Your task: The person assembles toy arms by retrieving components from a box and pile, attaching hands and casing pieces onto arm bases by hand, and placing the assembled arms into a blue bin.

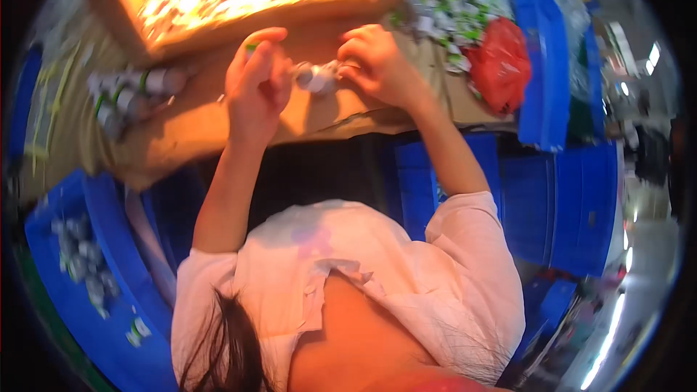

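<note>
Over the brown work surface [174, 131], my right hand [379, 65] has its fingers curled round one end of a small white and grey cylindrical part [316, 78]. My left hand [258, 83] is raised just left of that part, fingers bent and thumb close to them; a bit of green [251, 48] shows at its fingertips, too small to name. Farther left lies a group of white and grey cylinders with green bands [131, 94]. A brightly lit wooden-edged box [268, 12] full of small pieces stands beyond both hands.
At the back right are a heap of white and green pieces [461, 0], a red plastic bag [502, 65] and a blue bin [541, 58]. A blue crate [127, 247] with grey parts [83, 258] stands at the lower left. More blue crates [559, 203] are at the right.
</note>
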{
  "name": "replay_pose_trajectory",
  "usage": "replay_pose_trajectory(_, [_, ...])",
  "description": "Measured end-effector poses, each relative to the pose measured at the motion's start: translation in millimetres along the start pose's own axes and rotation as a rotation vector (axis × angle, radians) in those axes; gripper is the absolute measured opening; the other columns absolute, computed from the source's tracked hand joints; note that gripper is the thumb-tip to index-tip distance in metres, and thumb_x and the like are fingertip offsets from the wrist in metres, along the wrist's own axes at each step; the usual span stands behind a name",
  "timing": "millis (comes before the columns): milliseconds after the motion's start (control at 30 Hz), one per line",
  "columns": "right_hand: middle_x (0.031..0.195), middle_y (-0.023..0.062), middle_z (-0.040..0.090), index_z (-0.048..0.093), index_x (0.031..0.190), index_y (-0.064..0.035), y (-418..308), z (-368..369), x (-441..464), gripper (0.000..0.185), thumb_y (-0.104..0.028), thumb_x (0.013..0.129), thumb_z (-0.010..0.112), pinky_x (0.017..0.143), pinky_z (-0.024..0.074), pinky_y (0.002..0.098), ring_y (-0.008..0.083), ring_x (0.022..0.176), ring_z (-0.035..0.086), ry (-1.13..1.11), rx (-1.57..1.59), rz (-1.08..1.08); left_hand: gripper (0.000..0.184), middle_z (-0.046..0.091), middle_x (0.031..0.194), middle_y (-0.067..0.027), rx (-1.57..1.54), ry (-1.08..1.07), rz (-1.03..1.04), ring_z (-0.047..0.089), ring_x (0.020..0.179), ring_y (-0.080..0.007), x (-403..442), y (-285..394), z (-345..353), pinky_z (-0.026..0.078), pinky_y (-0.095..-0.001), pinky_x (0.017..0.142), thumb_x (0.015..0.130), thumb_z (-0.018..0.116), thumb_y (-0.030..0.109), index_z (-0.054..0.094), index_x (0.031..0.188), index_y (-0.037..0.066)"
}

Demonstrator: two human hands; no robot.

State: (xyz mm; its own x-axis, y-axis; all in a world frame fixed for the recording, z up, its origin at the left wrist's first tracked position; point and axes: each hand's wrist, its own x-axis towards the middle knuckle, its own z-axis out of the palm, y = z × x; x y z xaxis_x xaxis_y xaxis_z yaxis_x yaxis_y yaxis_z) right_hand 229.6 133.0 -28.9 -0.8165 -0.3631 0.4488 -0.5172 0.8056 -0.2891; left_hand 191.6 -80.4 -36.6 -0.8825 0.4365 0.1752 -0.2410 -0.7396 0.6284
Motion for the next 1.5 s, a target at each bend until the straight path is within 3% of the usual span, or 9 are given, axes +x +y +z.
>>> replay_pose_trajectory(233, [0.075,0.0106,0.054,0.054,0.079,-0.0037,-22,-66,-17,0.011,-0.01,0.077,0.063,0.064,0.0428,0.0355,0.026,0.073,0.055,0.334,0.049,0.316,0.027,0.037,0.062,0.0029,-0.299,-0.261,-0.003,0.029,0.045,-0.0018,20,-23,18,0.022,-0.0167,0.036,0.093,0.045,0.017,0.046,0.113,-0.001])
replay_pose_trajectory(433, [0.087,0.0107,0.058,0.055,0.098,-0.0039,-65,-74,-35,0.033,-0.023,0.075,0.068,0.069,0.0459,0.0328,0.0215,0.082,0.058,0.258,0.296,0.353,0.02,0.029,0.06,0.0029,-0.524,-0.478,-0.099,0.025,0.046,-0.0034,19,-32,50,0.021,-0.0169,0.039,0.095,0.042,0.017,0.046,0.106,0.002])
replay_pose_trajectory(567, [0.083,0.0121,0.058,0.053,0.104,-0.0005,-101,-54,-35,0.038,-0.017,0.074,0.068,0.068,0.0469,0.0341,0.0263,0.076,0.057,0.131,0.364,0.399,0.021,0.026,0.06,0.0033,-0.651,-0.521,-0.173,0.024,0.046,-0.0039,12,-31,51,0.021,-0.0167,0.038,0.095,0.042,0.017,0.046,0.109,0.002])
replay_pose_trajectory(667, [0.081,0.013,0.06,0.055,0.101,-0.0001,-112,-53,-38,0.036,-0.021,0.074,0.067,0.065,0.0469,0.0343,0.027,0.071,0.058,0.129,0.337,0.545,0.03,0.042,0.07,0.0019,-0.574,-0.462,-0.191,0.03,0.049,-0.0023,9,-30,48,0.024,-0.0152,0.041,0.093,0.045,0.018,0.043,0.119,0.002])
replay_pose_trajectory(767, [0.075,0.0124,0.061,0.058,0.093,-0.0008,-123,-68,-39,0.035,-0.029,0.074,0.065,0.061,0.0458,0.0337,0.0263,0.069,0.059,0.094,0.216,0.493,0.048,0.048,0.121,-0.0087,0.104,-0.054,-0.192,0.044,0.066,-0.0036,4,-23,63,0.035,-0.0184,0.055,0.091,0.05,0.025,0.035,0.133,0.007])
replay_pose_trajectory(1033, [0.075,0.011,0.063,0.055,0.096,-0.0024,-141,-94,-43,0.038,-0.031,0.073,0.063,0.061,0.0458,0.0349,0.0251,0.068,0.061,0.146,0.139,0.628,0.048,0.045,0.12,-0.0095,0.175,-0.386,-0.211,0.046,0.073,-0.0072,-21,-26,57,0.037,-0.0192,0.058,0.09,0.052,0.024,0.036,0.132,0.006])
replay_pose_trajectory(1100, [0.074,0.0109,0.063,0.054,0.096,-0.0028,-145,-98,-47,0.038,-0.031,0.072,0.063,0.06,0.0457,0.0351,0.0251,0.066,0.061,0.146,0.152,0.677,0.046,0.046,0.115,-0.0079,0.548,-0.503,-0.071,0.049,0.077,-0.0096,-21,-35,52,0.041,-0.0213,0.062,0.087,0.057,0.013,0.039,0.128,0.004])
replay_pose_trajectory(1300, [0.072,0.0115,0.063,0.054,0.094,-0.003,-147,-101,-58,0.037,-0.031,0.071,0.063,0.059,0.0452,0.0352,0.0253,0.065,0.061,0.172,0.189,0.658,0.028,0.053,0.099,-0.0049,0.81,-0.387,0.318,0.054,0.089,-0.0142,-25,-42,66,0.045,-0.0258,0.076,0.086,0.054,0.004,0.051,0.113,0.001])
replay_pose_trajectory(1500, [0.072,0.011,0.062,0.054,0.094,-0.0029,-139,-98,-61,0.038,-0.031,0.071,0.063,0.059,0.0453,0.035,0.0249,0.065,0.061,0.191,0.204,0.64,0.024,0.056,0.103,-0.0072,0.682,-0.392,0.201,0.052,0.095,-0.0135,-25,-42,62,0.043,-0.0248,0.08,0.089,0.049,0.005,0.052,0.111,-0.002])
